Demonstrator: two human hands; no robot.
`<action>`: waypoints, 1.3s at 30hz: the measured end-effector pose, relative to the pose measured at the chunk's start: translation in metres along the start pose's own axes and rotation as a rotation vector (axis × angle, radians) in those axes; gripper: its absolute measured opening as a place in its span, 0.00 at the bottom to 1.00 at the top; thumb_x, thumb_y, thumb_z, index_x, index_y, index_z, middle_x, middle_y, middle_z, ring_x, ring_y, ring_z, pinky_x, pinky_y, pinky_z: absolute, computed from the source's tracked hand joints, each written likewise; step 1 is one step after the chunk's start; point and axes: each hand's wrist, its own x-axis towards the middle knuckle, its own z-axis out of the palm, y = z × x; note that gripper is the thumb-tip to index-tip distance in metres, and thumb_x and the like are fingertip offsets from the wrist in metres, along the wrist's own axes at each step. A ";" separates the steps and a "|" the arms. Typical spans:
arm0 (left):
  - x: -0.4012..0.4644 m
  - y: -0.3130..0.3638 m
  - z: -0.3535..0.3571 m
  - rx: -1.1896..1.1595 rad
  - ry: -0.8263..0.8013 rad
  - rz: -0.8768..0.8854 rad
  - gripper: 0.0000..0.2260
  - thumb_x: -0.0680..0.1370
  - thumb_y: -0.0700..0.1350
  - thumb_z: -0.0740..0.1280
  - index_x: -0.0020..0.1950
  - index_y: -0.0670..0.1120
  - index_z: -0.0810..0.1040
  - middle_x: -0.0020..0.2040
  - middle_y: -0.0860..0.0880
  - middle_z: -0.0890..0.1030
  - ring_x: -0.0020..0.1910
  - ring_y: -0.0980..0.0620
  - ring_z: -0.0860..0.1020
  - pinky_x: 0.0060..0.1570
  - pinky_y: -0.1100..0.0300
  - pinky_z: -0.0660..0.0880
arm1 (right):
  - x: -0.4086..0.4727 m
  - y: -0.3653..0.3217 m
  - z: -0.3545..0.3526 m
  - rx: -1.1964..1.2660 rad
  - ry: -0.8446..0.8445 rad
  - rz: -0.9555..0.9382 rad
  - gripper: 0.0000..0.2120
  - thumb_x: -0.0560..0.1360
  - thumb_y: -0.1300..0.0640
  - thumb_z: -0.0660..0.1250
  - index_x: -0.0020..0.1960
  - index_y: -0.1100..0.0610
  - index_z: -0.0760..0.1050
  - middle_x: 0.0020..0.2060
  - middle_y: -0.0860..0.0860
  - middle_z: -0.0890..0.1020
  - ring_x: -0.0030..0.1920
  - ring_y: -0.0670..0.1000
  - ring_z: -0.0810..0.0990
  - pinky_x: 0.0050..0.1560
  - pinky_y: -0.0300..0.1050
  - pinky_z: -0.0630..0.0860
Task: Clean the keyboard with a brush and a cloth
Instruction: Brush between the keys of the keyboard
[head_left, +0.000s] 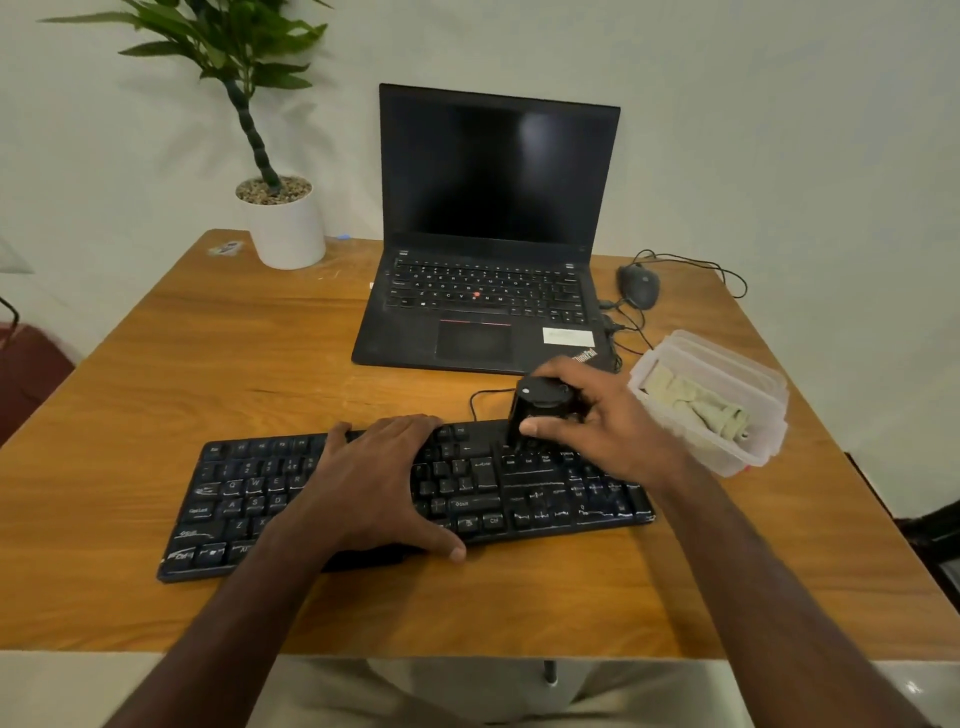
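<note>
Brushing is under way: the right hand (597, 415) grips a black brush (540, 410) on the keyboard's (467, 488) far-right keys, the left hand (379, 478) lies flat steadying it; the cloth (696, 405) waits unused in its plastic container (748, 447).

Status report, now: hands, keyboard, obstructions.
Left hand flat on keyboard, steadying. Right hand grips brush at top-right keys. Cloth in tub. Nothing blocking.

Desk (208, 374): wood grain, smooth, slight sheen
Keyboard (545, 499): black plastic, worn, glinting edges
Brush (540, 402): black plastic, semi-gloss
Container (748, 415): translucent plastic
Cloth (696, 402): pale, crumpled fabric
Laptop (498, 171): matt black, glossy screen
Plant pot (288, 234): smooth white
</note>
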 end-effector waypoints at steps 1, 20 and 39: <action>0.000 0.000 0.000 -0.001 0.001 0.000 0.62 0.53 0.82 0.66 0.80 0.57 0.48 0.80 0.57 0.57 0.78 0.54 0.56 0.76 0.36 0.45 | 0.002 0.001 0.000 -0.003 0.001 0.010 0.14 0.73 0.56 0.77 0.56 0.50 0.77 0.46 0.44 0.81 0.47 0.44 0.81 0.44 0.34 0.76; -0.001 0.001 0.000 -0.010 -0.007 -0.002 0.61 0.54 0.81 0.67 0.80 0.57 0.47 0.80 0.56 0.56 0.78 0.53 0.56 0.76 0.36 0.45 | -0.003 0.011 0.004 -0.007 0.212 0.032 0.14 0.73 0.54 0.76 0.56 0.52 0.77 0.46 0.47 0.82 0.48 0.47 0.81 0.47 0.43 0.80; 0.001 0.000 0.001 -0.029 0.003 0.002 0.61 0.53 0.81 0.66 0.80 0.57 0.49 0.79 0.57 0.58 0.78 0.54 0.57 0.76 0.35 0.45 | 0.005 -0.002 0.025 0.043 0.227 0.084 0.13 0.72 0.53 0.77 0.53 0.51 0.77 0.44 0.46 0.81 0.48 0.49 0.81 0.48 0.53 0.82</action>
